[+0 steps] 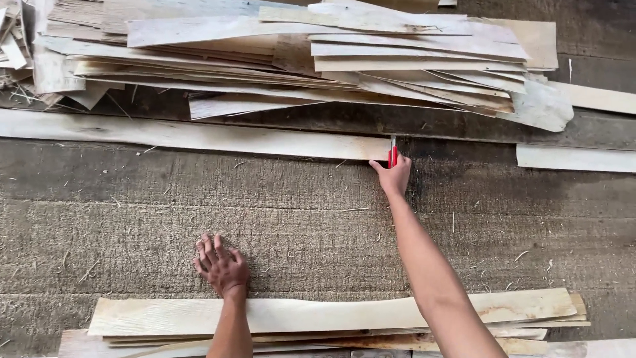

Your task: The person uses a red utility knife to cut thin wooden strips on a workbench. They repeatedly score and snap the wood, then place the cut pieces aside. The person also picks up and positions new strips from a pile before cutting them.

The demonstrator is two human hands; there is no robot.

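Observation:
My right hand (395, 174) reaches far forward and grips a small red-handled cutter (393, 154). The cutter's tip sits at the right end of a long pale veneer strip (199, 136) lying flat across the work surface. My left hand (222, 265) rests palm down, fingers spread, on the rough dark veneer sheet (132, 225) that covers the surface. Just below that hand lies a stack of pale veneer strips (318, 315), and my forearms cross over it.
A large loose pile of veneer strips (318, 59) fills the far side. A short strip (575, 158) lies at the right edge, another (596, 98) above it. Wood splinters and scraps are scattered over the sheet and at the far left corner (13, 53).

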